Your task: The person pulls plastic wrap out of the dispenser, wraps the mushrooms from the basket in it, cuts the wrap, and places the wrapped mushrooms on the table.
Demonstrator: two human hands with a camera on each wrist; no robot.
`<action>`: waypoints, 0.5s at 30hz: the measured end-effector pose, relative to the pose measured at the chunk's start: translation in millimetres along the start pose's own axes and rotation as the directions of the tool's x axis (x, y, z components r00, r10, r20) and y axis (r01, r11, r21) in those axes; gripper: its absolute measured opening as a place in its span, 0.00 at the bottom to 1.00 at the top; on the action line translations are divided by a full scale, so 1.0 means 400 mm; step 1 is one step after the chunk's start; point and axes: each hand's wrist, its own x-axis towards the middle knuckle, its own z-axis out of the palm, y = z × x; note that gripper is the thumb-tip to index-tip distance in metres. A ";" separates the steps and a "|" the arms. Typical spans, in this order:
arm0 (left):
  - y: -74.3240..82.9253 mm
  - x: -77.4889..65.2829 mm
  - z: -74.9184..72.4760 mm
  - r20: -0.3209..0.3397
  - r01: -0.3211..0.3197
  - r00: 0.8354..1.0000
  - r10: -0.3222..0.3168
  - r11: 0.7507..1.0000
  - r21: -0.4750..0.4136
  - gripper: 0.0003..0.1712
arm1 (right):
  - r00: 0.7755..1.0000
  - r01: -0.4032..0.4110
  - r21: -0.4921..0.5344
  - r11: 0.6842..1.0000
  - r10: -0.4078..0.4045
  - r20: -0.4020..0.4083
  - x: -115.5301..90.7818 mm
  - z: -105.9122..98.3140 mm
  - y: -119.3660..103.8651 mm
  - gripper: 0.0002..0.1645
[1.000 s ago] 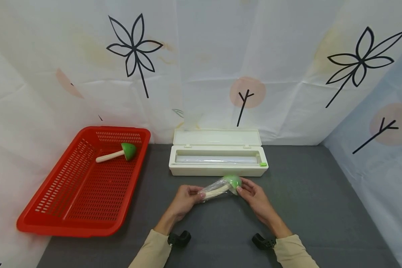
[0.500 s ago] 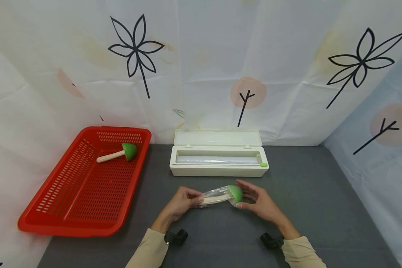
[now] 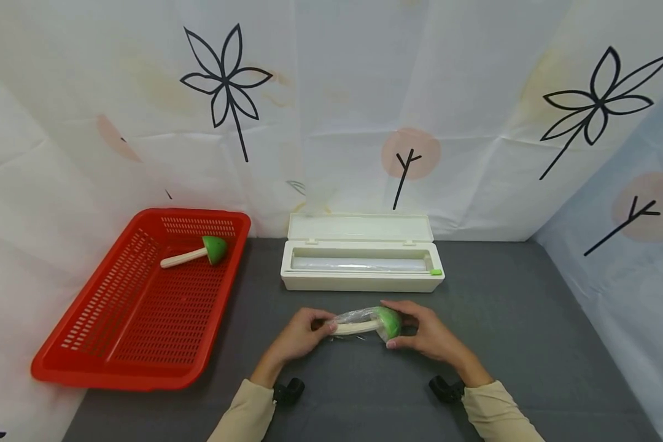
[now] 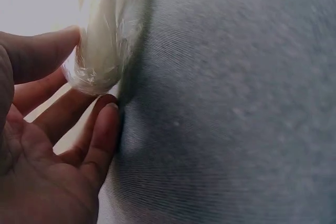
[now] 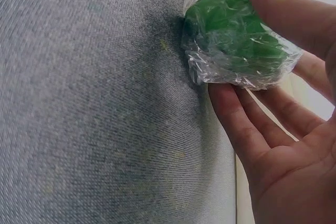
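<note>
A toy mushroom (image 3: 388, 322) with a green cap and pale stem lies nearly level above the dark tabletop, wrapped in clear cling film. My left hand (image 3: 305, 334) pinches the stem end between thumb and fingers; in the left wrist view the wrapped stem (image 4: 100, 51) shows its rounded tip under creased film. At the other end my right hand (image 3: 431, 334) holds the cap, thumb on one side and fingers on the other. Bunched film covers the green cap (image 5: 236, 35) in the right wrist view.
Behind the hands stands a white cling film dispenser (image 3: 363, 282) with its lid up and a film roll inside. To the left is a red plastic basket (image 3: 116, 374) holding another green-capped toy mushroom (image 3: 214, 250). A patterned white cloth (image 3: 337, 123) hangs behind.
The wrapped mushroom has come nearer to me and turned from slanted to almost level. My right hand has shifted around the cap, its fingers spreading, then closing on it again.
</note>
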 end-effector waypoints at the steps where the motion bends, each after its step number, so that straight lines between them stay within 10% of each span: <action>1: 0.002 -0.002 0.001 -0.013 0.000 1.000 0.001 0.999 0.038 0.14 | 1.000 0.002 -0.004 1.000 -0.002 -0.001 0.001 0.001 0.000 0.47; 8: 0.015 -0.036 0.007 -0.115 -0.019 0.992 0.060 0.946 0.323 0.26 | 1.000 -0.020 -0.015 1.000 0.020 -0.008 0.001 0.005 0.000 0.47; 15: 0.010 -0.093 0.006 -0.132 0.116 0.990 -0.043 0.776 0.619 0.60 | 0.999 -0.034 -0.019 0.999 0.033 -0.027 -0.002 0.009 0.000 0.47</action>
